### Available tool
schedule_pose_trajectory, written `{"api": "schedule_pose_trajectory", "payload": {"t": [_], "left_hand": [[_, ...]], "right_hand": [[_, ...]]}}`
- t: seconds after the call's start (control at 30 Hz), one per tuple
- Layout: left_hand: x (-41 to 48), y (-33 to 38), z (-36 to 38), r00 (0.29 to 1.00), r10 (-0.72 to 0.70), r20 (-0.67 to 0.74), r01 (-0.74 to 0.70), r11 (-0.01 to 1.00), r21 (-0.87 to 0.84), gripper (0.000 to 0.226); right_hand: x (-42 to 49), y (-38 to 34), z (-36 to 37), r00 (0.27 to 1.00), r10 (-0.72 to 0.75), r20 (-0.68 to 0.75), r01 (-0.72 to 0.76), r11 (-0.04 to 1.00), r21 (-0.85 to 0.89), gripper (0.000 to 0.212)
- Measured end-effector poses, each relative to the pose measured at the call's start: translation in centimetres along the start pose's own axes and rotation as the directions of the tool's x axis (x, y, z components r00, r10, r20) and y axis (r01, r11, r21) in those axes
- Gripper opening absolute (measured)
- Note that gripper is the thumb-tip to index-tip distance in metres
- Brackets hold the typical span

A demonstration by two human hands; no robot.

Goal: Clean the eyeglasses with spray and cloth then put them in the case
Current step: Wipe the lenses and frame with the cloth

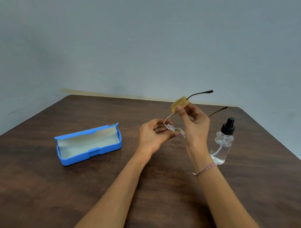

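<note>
Left hand point(153, 134) pinches the glasses point(174, 128) by the lens front to steady them, so the right hand point(194, 125), just above, can squeeze the cloth point(179, 104) round one temple. Case point(80, 159) lies open and empty, well left of the left hand; bottle point(221, 145) by the right wrist looks nearly empty.

Blue case point(88, 144); yellow cloth point(178, 105); black-capped clear bottle point(222, 143); dark brown wood-grain table point(30, 185).
</note>
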State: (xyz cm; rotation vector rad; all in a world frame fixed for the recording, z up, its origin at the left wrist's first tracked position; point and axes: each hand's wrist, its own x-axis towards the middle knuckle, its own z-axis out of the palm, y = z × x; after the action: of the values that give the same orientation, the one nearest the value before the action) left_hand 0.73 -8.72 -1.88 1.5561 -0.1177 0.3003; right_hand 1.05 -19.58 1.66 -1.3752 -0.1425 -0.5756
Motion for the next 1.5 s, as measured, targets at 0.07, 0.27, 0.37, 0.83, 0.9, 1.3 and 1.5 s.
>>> {"api": "schedule_pose_trajectory", "payload": {"t": [0.07, 0.27, 0.37, 0.83, 0.9, 1.3, 1.5], "left_hand": [[0.0, 0.0, 0.0, 1.000, 0.004, -0.003, -0.004, 1.000, -0.005, 0.041], [0.1, 0.1, -0.3, 1.000, -0.001, -0.018, 0.001, 1.000, 0.011, 0.032], [0.1, -0.1, -0.3, 1.000, -0.005, -0.014, 0.006, 1.000, 0.008, 0.041], [0.3, -0.6, -0.5, 1.000, 0.000, -0.017, 0.000, 1.000, -0.006, 0.049], [0.4, -0.6, -0.6, 1.000, -0.004, -0.019, 0.003, 1.000, -0.015, 0.048], [0.5, -0.3, -0.9, 1.000, 0.006, -0.005, -0.006, 1.000, -0.018, 0.048], [0.4, -0.2, -1.0, 1.000, 0.020, 0.013, -0.020, 1.000, -0.015, 0.047]], "right_hand": [[-0.2, 0.1, 0.2, 0.999, 0.028, 0.027, -0.028, 1.000, 0.006, 0.022], [-0.9, 1.3, 0.7, 0.981, 0.120, 0.150, -0.100, 0.986, -0.137, 0.025], [-0.7, 0.5, 0.5, 0.991, 0.077, 0.106, -0.071, 0.996, -0.053, 0.021], [-0.1, -2.2, -0.5, 0.996, -0.080, -0.050, 0.092, 0.943, 0.318, 0.011], [-0.2, -2.5, -0.5, 0.994, -0.096, -0.059, 0.111, 0.923, 0.368, 0.018], [-0.2, -2.4, -0.2, 1.000, -0.024, -0.013, 0.027, 0.817, 0.576, 0.017], [-0.6, -1.8, 0.1, 0.997, -0.052, 0.060, 0.016, 0.876, 0.483, 0.021]]}}
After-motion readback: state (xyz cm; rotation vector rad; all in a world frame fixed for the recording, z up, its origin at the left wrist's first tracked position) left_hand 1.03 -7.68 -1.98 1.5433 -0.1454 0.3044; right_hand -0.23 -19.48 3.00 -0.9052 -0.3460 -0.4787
